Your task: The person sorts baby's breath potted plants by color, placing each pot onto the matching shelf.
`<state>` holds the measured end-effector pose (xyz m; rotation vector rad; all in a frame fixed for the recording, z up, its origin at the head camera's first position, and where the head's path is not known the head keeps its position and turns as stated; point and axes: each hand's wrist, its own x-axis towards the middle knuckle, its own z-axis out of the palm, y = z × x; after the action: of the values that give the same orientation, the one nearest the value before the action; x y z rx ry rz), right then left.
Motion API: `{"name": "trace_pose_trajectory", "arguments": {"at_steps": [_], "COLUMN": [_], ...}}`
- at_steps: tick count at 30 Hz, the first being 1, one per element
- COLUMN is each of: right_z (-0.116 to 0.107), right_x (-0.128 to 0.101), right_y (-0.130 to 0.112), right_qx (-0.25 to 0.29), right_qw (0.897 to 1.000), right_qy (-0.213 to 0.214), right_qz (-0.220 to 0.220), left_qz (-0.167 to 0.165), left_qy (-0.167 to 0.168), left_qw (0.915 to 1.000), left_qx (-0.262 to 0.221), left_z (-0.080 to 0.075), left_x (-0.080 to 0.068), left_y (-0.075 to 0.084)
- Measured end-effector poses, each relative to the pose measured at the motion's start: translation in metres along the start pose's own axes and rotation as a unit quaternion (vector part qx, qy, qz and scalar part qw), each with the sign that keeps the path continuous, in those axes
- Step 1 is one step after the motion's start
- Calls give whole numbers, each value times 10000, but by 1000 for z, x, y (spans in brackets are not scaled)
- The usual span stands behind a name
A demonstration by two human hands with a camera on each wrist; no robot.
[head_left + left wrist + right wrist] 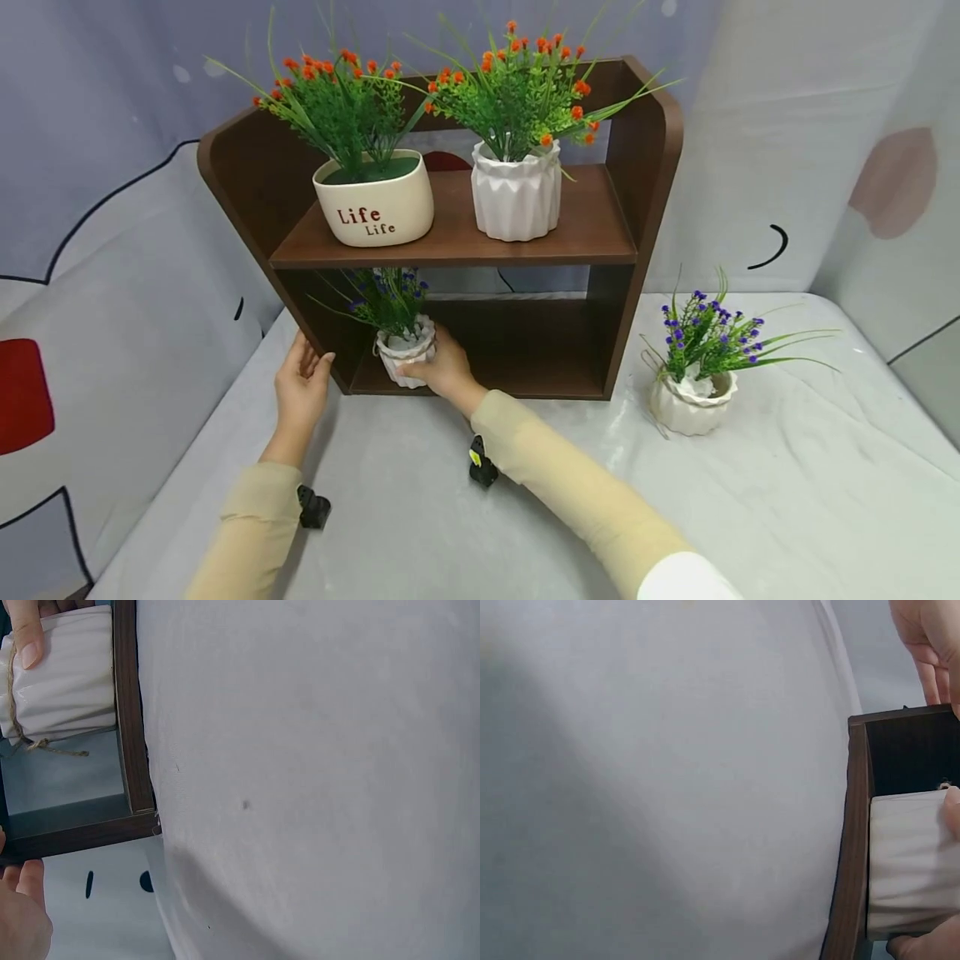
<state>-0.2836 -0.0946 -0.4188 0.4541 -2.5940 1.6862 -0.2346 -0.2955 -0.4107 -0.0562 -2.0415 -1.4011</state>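
In the head view, a dark brown wooden two-tier shelf (649, 192) stands on the cloth-covered table. My right hand (452, 368) holds a white ribbed flowerpot (396, 363) with purple flowers at the left end of the lower tier. The thumb lies across the pot's front, the other fingers mostly hidden behind it. Twine is tied round this pot (71, 675), as the left wrist view shows. My left hand (298, 390) grips the shelf's left side panel (75, 838) low down, its thumb at the front edge and its fingers along the outer face.
On the upper tier sit a cream "Life" planter (375, 208) and a white pleated pot (517, 196), both with orange flowers. Another white pot (692, 408) with purple flowers stands on the table (810, 483) right of the shelf. Printed cloth (787, 167) hangs behind.
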Motion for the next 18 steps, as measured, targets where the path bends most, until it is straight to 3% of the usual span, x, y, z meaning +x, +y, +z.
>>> {"name": "trace_pose_trajectory", "arguments": {"at_steps": [5,18], "right_z": [0,-4], "right_x": [3,6], "right_y": [-2,-4], "right_qx": [-198,-174], "right_qw": [9997,9995], "right_qy": [57,-78], "right_qz": [121,238], "left_qz": [-40,-171], "left_qy": [-30,-46], "left_qw": [9999,9997], "left_qx": [107,170], "left_z": [-3,-2], "left_x": [2,1], "left_y": [-9,-7]}}
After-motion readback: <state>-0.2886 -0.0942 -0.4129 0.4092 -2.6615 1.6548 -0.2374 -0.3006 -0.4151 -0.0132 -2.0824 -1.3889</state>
